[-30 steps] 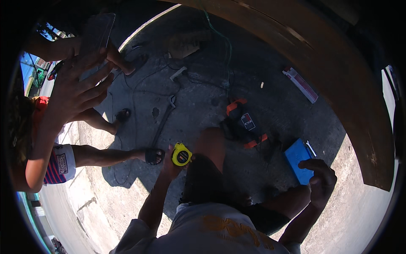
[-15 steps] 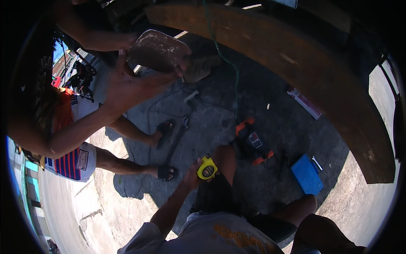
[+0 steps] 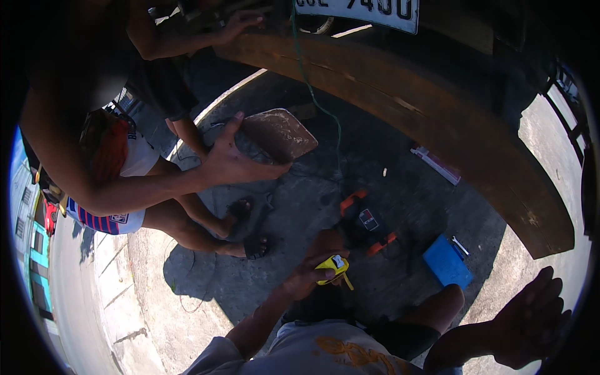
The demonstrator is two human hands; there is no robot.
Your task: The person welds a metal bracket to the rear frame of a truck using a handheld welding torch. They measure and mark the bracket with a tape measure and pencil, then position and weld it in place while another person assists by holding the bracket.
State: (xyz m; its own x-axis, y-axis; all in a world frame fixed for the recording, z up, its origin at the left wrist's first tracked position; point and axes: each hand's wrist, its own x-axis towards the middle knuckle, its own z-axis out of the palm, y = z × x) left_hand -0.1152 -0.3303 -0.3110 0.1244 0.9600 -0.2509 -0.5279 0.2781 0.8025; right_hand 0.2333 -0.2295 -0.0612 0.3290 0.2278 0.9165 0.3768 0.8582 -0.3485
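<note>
My left hand (image 3: pixel 304 280) is closed around a yellow tape measure (image 3: pixel 332 270), held above my knee. A short bit of its yellow blade sticks out at the lower right. Off to the far right, my right hand (image 3: pixel 531 317) is raised in shadow with fingers loosely extended, and nothing shows in it. Across from me, a co-worker's hand (image 3: pixel 240 159) grips a brown, box-like hollow piece (image 3: pixel 289 134) with rounded corners. The co-worker's other hand (image 3: pixel 242 25) is at the left end of a long rusty beam (image 3: pixel 400 100).
A black-and-orange tool-like unit (image 3: pixel 367 220) lies on the concrete. Right of it are a blue case (image 3: pixel 447 261), a wrench (image 3: pixel 460 245) and a flat pinkish box (image 3: pixel 435 165). A green cord (image 3: pixel 312 94) hangs over the beam. Above is a vehicle's plate (image 3: pixel 357 11).
My left hand has turned the tape measure and shifted slightly right. My right hand has come into view at the right. The co-worker lowered the hollow piece rightward, freeing one hand from it.
</note>
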